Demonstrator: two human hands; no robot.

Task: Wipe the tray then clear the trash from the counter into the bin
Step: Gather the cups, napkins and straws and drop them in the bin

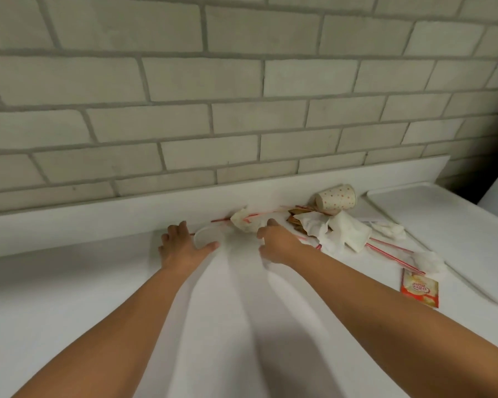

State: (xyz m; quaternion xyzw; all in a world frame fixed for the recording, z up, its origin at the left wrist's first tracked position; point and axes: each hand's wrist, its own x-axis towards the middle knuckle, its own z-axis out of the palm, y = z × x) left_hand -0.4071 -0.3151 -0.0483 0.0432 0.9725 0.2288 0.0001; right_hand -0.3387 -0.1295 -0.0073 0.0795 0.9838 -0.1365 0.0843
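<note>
At counter's back edge: trash pile point(314, 225) lies along the backsplash point(98, 225), right of centre, on the white counter point(242, 326).
L hand point(181, 248): on a round white lid point(206, 237) lying flat by the backsplash. Thumb hooks the near rim, fingers curl round the far-left rim, slightly spread; it grips the lid.
R hand point(276, 245): at left end of pile. Thumb tip touches a crumpled wrapper point(246, 221). Other fingers curled under, close together; can't tell if they pinch anything.
Wrapper detail: pale w/ red marks, just right of lid, not touching it.
Tray point(443, 225): white, flat on counter at far right, well apart from both hands.
Sachet point(419, 291): red & cream, flat, nearest item to viewer, just left of tray.
Straws point(396, 259): thin, red-striped. They run thru the pile; one end pokes out left toward lid, two stick out right toward sachet.
Napkins point(348, 231): crumpled white, mid-pile, lying over straws.
Brown bits point(295, 222): flat, partly under napkins; can't tell what they are.
Paper cup point(335, 200): dotted, on its side at back of pile, near backsplash.
Tissue wads point(391, 229): two, small, white. One sits btwn napkins & tray, the other at the straw ends against tray's edge.
Wall point(242, 81): pale brick, behind backsplash.
</note>
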